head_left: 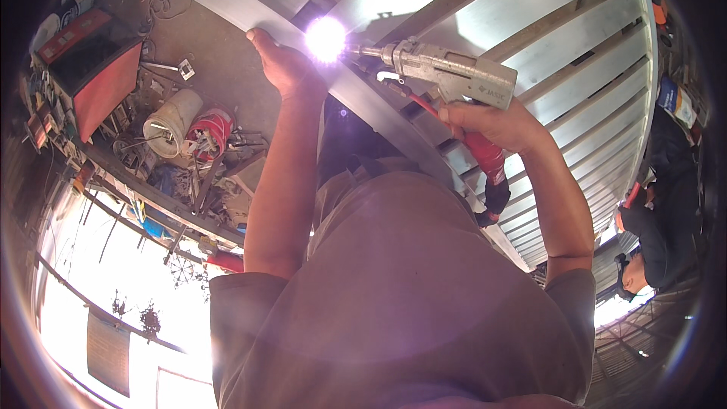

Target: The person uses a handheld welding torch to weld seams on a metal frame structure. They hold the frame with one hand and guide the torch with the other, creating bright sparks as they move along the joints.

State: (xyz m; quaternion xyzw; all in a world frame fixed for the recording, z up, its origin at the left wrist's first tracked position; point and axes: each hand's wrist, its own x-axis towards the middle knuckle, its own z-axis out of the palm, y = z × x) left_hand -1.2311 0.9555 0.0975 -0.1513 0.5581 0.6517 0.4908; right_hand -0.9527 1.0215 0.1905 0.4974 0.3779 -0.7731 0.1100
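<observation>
My right hand [500, 125] grips the handle of a grey Jasic handheld welding gun [454, 65]. Its nozzle points left at a slatted metal panel, where an intense white-violet light [325, 40] hides the contact spot. A red-sheathed cable [485, 153] hangs below the grip, and a thin red hose [423, 103] runs beside the gun. My left hand [289, 71] holds the panel's flat edge bar [392, 113] just left of the glare; the thumb lies along the near edge and most fingers are hidden. Long metal slats [528, 23] stretch away to the right, with narrow gaps between them.
A red-and-black cabinet [108, 68] stands at left on the floor. Near it are a whitish bucket [176, 116], a red bucket [211, 130] and scattered scrap. At far right, beside the panel, is another person [667, 210] in dark clothing.
</observation>
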